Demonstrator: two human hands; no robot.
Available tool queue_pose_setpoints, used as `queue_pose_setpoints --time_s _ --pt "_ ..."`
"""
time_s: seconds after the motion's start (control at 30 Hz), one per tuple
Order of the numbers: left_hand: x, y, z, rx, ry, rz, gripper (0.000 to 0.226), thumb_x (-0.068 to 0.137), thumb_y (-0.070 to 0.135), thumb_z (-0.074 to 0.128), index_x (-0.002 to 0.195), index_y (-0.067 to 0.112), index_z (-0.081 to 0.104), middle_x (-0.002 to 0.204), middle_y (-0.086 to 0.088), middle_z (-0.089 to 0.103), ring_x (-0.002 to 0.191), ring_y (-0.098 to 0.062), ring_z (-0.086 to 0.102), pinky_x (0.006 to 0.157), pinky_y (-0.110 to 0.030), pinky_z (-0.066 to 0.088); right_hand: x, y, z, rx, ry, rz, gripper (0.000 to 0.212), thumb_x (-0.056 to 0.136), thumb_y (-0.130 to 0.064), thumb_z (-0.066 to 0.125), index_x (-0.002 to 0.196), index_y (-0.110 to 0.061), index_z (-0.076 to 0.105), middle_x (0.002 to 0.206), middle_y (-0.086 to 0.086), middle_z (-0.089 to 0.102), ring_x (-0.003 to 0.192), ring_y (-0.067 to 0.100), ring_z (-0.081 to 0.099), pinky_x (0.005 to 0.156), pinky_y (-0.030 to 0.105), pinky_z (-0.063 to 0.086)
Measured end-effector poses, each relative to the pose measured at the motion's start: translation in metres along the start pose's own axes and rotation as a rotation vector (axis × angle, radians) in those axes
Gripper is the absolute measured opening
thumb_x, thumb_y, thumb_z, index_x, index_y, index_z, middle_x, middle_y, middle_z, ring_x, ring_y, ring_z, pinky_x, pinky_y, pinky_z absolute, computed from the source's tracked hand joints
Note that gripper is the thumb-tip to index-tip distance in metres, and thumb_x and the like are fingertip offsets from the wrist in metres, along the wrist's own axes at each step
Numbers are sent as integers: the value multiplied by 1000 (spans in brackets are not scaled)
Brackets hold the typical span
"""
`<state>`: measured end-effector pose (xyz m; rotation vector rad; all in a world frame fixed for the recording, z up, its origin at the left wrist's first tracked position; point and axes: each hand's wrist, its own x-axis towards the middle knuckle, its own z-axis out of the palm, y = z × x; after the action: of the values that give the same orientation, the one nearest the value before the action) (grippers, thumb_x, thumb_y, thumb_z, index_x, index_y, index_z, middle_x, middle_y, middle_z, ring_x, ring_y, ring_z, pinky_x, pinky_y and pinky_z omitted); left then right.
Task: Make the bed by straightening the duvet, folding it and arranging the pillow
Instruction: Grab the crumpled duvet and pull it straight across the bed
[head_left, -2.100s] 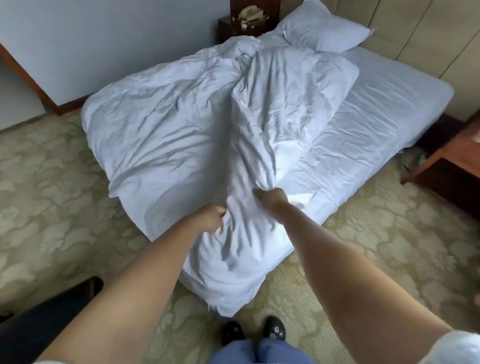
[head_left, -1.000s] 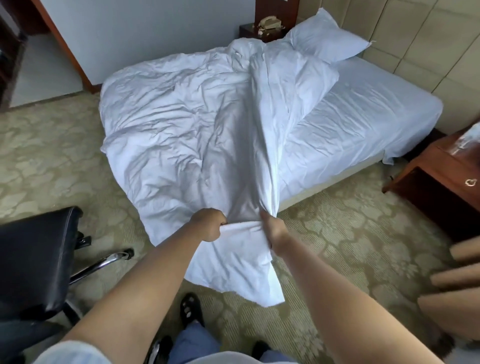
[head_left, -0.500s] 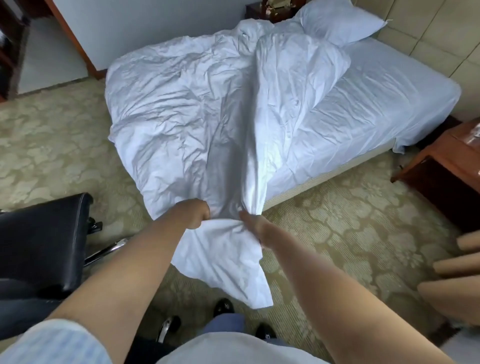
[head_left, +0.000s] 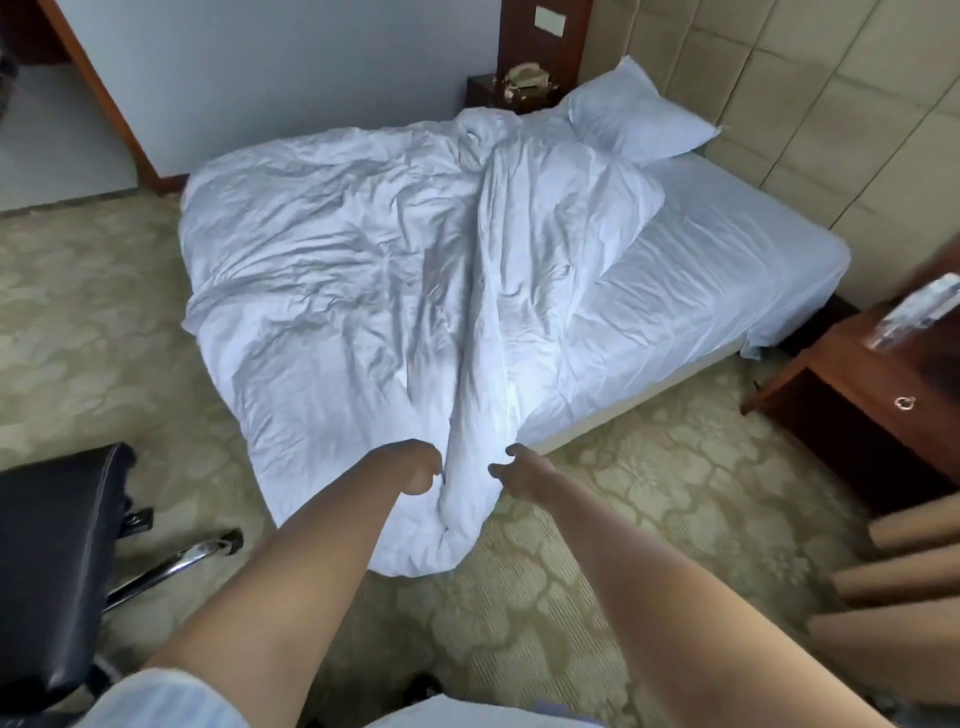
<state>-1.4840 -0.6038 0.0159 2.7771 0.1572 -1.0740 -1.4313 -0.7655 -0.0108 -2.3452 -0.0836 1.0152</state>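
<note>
I see the crumpled white duvet (head_left: 343, 291) spread over the left side of the bed, its near corner hanging off the bed's foot corner onto the patterned carpet (head_left: 597, 530). A thick twisted ridge runs down its middle toward me. My left hand (head_left: 418, 467) is fisted against the ridge's left side (whether it pinches cloth, I cannot tell). My right hand (head_left: 511, 465) sits just beside the ridge's right side, fingers loosely curled, gripping nothing I can see. The white pillow (head_left: 639, 122) lies at the bed's head corner, touching the duvet's far end.
</note>
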Motion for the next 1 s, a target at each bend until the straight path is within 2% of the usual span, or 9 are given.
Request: queue_pose_setpoints --time_s 0.17,0.43,0.53,0.67,0.87,1.0 --pt "30 11 -20 -13 19 26 50 98 5 34 147 15 34 156 -5 24 141 -21 28 109 -26 26 17 5 -23 -3 31 2 53 97 -25 50 145 -10 33 143 14 45 130 28 45 103 33 36" --pt "86 53 -57 -69 -7 -69 47 100 8 33 146 15 34 155 -4 24 141 -20 27 111 -24 23 77 22 -99 -49 -8 -53 54 97 -27 48 145 -10 32 142 14 46 129 28 46 104 33 37" --pt "107 73 -81 -119 16 -120 44 101 13 37 145 14 37 154 -5 27 139 -19 31 107 -21 26 95 19 -142 -54 -41 -92 55 97 -26 48 147 -10 30 143 14 44 130 28 44 105 33 35" --pt "140 91 -118 -173 115 -168 38 98 16 41 136 18 48 144 -9 41 129 -22 44 105 -26 34 131 16 -193 -99 -40 -156 52 99 -28 42 147 -10 30 143 11 44 131 27 42 105 34 36" --pt "190 105 -161 -275 224 -230 37 97 20 42 133 20 51 143 -5 44 128 -20 45 103 -24 36 178 16 -239 -124 -53 -176 56 97 -29 45 147 -12 27 138 13 49 124 28 48 95 30 38" --pt "234 97 -186 -295 223 -253 38 97 22 42 134 22 50 143 -3 45 127 -19 46 103 -25 37 226 -3 -258 -139 -60 -180 58 96 -29 45 148 -12 26 132 14 54 119 28 52 89 30 40"
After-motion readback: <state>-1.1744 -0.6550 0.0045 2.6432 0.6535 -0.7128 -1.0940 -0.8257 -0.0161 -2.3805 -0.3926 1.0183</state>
